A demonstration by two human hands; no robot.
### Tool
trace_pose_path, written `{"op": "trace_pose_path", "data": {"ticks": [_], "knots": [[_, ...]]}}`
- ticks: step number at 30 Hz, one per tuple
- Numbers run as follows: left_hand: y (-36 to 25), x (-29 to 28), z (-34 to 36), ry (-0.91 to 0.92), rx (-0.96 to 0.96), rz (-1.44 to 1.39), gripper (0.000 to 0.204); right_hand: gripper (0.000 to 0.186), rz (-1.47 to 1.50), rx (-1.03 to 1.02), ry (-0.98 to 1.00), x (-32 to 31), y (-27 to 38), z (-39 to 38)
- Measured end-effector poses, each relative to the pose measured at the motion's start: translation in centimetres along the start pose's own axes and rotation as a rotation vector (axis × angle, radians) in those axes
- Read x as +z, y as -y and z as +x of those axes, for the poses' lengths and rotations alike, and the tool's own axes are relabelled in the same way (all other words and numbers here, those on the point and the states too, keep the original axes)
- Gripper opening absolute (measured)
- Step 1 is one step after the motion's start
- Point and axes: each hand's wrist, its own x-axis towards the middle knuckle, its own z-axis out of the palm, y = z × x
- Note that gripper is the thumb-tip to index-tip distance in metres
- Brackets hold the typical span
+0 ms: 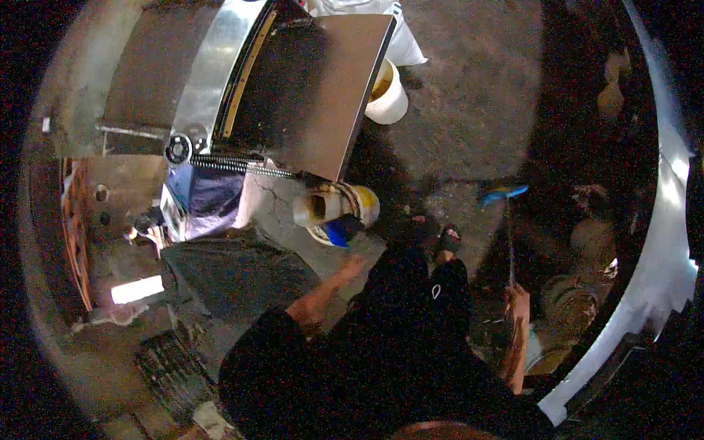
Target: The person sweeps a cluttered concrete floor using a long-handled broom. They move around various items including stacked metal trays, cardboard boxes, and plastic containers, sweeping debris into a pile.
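Observation:
My right hand (518, 301) is closed around the lower end of a long thin stick (511, 249). At its far end sits a curved blue head (506, 193), set crosswise just above the floor or on it; I cannot tell which. My left hand (355, 267) reaches forward past my left knee, its fingers too dark and blurred to read. Ahead of that hand stands a bucket (320, 233) with a pale tub (312, 208), a yellow container (367, 204) and a blue piece (337, 234) in or against it.
A large machine with a broad flat panel (345, 95) and a shiny metal band (213, 81) fills the upper left. Beside it are a white bucket (389, 99) and a white sack (405, 40). Dark sheeting (235, 282) lies left of me; a pale metal edge (671, 198) curves along the right.

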Motion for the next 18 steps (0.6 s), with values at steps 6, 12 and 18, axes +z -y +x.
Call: {"op": "trace_pose_path", "data": {"ticks": [6, 12, 18], "knots": [[-22.3, 5.2, 0.7, -0.139, 0.821, -0.129, 0.04, 0.033, -0.08, 0.005, -0.174, 2.1, 3.4, -13.8], [-37.1, 5.4, -4.6, 0.518, 0.633, -1.085, 0.044, 0.049, -0.294, -0.065, -0.064, 6.2, 8.9, -14.2], [-30.6, -5.6, -1.9, 0.069, 0.55, -1.409, 0.032, 0.044, -0.765, -0.505, 0.339, 16.1, 19.4, -6.7]]}}
